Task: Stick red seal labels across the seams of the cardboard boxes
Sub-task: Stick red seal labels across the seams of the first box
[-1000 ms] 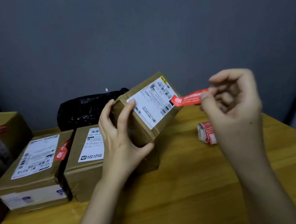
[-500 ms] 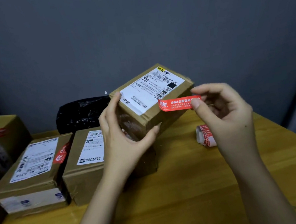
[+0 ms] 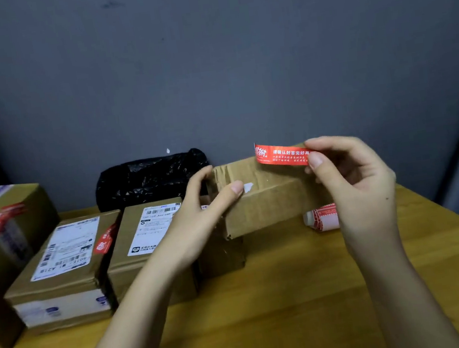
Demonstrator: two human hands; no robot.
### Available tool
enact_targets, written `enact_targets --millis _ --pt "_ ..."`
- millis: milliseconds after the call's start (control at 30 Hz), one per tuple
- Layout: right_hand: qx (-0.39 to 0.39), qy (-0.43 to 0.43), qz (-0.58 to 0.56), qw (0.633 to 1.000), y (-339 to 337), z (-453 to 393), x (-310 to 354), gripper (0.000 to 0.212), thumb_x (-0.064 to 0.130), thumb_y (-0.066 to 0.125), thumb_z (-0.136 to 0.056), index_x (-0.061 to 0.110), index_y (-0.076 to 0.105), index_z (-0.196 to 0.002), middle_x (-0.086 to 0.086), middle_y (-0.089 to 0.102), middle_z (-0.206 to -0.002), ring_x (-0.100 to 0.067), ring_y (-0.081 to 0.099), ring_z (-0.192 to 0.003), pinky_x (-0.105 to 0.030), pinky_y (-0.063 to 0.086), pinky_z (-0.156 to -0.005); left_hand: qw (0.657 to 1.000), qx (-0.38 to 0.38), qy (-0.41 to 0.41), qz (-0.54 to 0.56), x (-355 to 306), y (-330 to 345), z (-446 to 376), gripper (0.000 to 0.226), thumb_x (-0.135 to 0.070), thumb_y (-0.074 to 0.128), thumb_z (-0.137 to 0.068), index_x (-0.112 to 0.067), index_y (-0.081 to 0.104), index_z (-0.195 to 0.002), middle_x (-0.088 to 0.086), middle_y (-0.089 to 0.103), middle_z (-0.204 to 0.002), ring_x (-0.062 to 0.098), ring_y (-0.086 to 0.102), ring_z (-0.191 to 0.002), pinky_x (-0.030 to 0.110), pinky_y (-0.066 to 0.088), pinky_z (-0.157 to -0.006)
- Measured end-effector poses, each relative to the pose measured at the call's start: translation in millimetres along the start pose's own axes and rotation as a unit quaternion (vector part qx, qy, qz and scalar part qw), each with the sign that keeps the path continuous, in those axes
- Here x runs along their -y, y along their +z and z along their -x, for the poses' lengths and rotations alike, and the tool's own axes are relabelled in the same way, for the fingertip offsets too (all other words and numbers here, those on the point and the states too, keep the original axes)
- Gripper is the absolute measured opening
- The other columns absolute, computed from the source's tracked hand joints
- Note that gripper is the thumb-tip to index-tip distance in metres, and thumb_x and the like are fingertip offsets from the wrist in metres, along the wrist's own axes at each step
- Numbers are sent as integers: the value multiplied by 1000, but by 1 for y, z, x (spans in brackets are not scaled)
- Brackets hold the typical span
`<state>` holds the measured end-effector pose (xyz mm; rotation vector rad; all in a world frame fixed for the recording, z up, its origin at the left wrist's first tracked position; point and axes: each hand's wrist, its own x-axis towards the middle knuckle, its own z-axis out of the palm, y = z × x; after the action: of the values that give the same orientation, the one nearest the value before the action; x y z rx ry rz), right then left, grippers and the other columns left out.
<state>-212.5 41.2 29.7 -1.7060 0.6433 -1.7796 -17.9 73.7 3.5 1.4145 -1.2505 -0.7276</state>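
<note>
Two boxes (image 3: 60, 251) at left already sealed in red, the box (image 3: 266, 198) at centre gripped by the left hand (image 3: 199, 221) and still bare, red label (image 3: 281, 155) pinched in the right hand (image 3: 361, 185) just above it (roll (image 3: 321, 217) behind).

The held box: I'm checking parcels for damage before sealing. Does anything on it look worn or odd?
The held box has a small torn white scrap on its upper face and creased cardboard near the left hand.
</note>
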Motion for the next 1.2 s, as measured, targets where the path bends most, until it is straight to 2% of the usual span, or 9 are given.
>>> enact_targets --millis 67,167,267,400,533,667,867,1033,1200 --pt "3 12 2 1000 0 3 3 17 11 61 -91 26 69 -94 9 67 -88 -2 62 -82 -28 53 -68 999 30 -33 -12 -2 -4 7 78 -84 54 -51 -55 43 -123 -16 62 -116 3 62 -103 36 45 -101" --pt "7 10 -6 1000 0 7 5 15 11 61 -90 22 69 -95 8 68 -88 -2 62 -77 -20 50 -70 995 65 -74 -25 -2 -9 18 79 -89 50 -51 -51 47 -121 -14 63 -116 8 61 -104 33 47 -98" --pt "16 15 -17 1000 1 11 3 14 8 61 -90 19 70 -95 8 69 -88 -4 62 -74 -17 49 -70 990 82 -112 -20 -1 -11 29 79 -87 47 -52 -44 51 -119 -6 60 -105 17 59 -90 23 54 -80" --pt "44 41 -31 998 2 16 1 16 6 61 -90 19 70 -93 11 69 -84 -3 61 -72 -13 47 -68 981 91 -166 -41 1 -11 40 67 -85 46 -68 -41 55 -118 2 63 -114 23 65 -96 41 59 -79" --pt "86 77 -22 993 5 20 -4 15 4 62 -89 16 71 -92 7 66 -80 -8 58 -71 -12 46 -66 967 112 -218 -72 7 -12 49 61 -83 39 -74 -40 60 -112 4 71 -101 25 72 -79 43 60 -75" --pt "112 116 -5 987 5 24 -10 13 5 61 -89 13 71 -95 3 63 -74 -1 57 -65 -9 41 -56 947 140 -272 -98 14 -13 54 68 -88 34 -70 -37 60 -106 13 72 -101 28 72 -85 44 59 -79" --pt "110 136 -2 984 4 24 -16 13 6 61 -89 14 71 -94 3 63 -75 -1 58 -66 -9 42 -58 937 151 -298 -101 21 -16 52 83 -90 29 -66 -26 63 -106 14 73 -97 27 72 -83 38 60 -74" --pt "112 141 8 984 6 23 -18 13 5 61 -89 12 70 -95 0 63 -76 1 57 -64 -9 43 -58 932 155 -300 -134 19 -12 50 75 -82 22 -76 -27 59 -111 14 73 -98 29 72 -84 38 59 -75" --pt "121 144 11 982 7 22 -19 13 4 61 -89 11 70 -96 0 63 -77 1 58 -64 -9 44 -59 918 185 -316 -152 20 -14 46 85 -84 18 -74 -22 61 -114 15 74 -94 32 72 -83 36 58 -75"
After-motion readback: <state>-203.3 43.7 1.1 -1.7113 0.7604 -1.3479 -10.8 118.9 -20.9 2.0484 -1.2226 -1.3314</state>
